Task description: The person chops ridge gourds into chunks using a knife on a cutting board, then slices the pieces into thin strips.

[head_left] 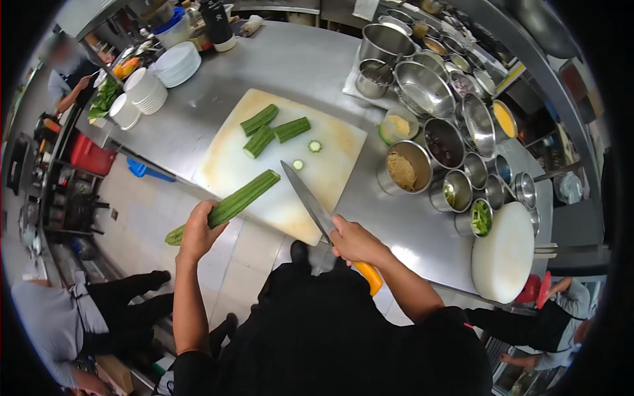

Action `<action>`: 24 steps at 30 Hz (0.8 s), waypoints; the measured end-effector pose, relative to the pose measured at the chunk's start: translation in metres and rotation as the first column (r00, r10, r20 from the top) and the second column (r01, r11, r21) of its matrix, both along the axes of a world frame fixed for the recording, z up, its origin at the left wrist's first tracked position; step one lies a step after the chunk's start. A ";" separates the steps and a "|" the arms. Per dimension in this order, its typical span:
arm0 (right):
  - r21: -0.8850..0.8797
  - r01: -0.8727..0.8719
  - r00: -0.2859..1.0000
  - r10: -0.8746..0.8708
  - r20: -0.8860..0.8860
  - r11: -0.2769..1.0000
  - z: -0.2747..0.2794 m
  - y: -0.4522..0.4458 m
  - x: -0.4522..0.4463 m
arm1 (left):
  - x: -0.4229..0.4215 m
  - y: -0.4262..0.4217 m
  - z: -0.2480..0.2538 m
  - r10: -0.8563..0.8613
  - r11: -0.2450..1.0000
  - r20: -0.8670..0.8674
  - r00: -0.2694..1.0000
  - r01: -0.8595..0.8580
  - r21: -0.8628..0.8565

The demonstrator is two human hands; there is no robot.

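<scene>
Head view: left grip clasps a green gourd, right grip clasps a knife; whether its tip touches the board, near cut pieces, is unclear.

Gourd, one, long, green and lengthwise-ridged, held aslant across the near left edge of the cutting board, its cut end over the board. Knife, one, long grey blade, yellow-orange handle, held diagonally, tip beside the nearer of two small pale round slices. Cut lengths, three, green and ridged, lying close together toward the far side of the white, brown-stained board.
</scene>
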State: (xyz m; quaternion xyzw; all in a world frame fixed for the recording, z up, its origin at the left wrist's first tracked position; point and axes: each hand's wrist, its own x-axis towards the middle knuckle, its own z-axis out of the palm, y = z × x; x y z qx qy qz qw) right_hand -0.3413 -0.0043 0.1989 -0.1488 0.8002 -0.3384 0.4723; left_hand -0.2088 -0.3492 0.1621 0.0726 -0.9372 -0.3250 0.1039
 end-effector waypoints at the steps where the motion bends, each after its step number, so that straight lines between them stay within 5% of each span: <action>1: 0.025 0.021 1.000 -0.021 -0.012 0.999 0.000 -0.003 -0.003 | -0.012 0.000 -0.005 -0.021 0.999 -0.012 1.000 0.021 0.025; 7: 0.142 0.181 0.920 -0.116 -0.374 0.973 -0.037 0.018 -0.020 | -0.076 0.016 -0.022 -0.132 0.991 -0.041 0.990 0.132 0.012; 15: 0.100 0.084 0.958 -0.052 -0.283 0.991 -0.026 0.033 -0.030 | -0.117 0.039 -0.023 -0.261 0.964 -0.039 0.965 0.258 -0.066; 17: 0.083 0.082 0.962 -0.057 -0.266 0.993 -0.028 0.037 -0.028 | -0.131 0.064 -0.025 -0.175 0.954 0.023 0.984 0.164 0.251; 20: 0.070 0.028 0.960 -0.007 -0.280 0.997 -0.027 0.047 -0.024 | -0.157 0.079 -0.040 -0.351 0.935 0.027 0.936 0.349 0.066; 24: 0.065 0.034 0.964 -0.016 -0.265 0.997 -0.021 0.058 -0.026 | -0.171 0.104 -0.039 -0.384 0.923 -0.078 0.920 0.383 -0.024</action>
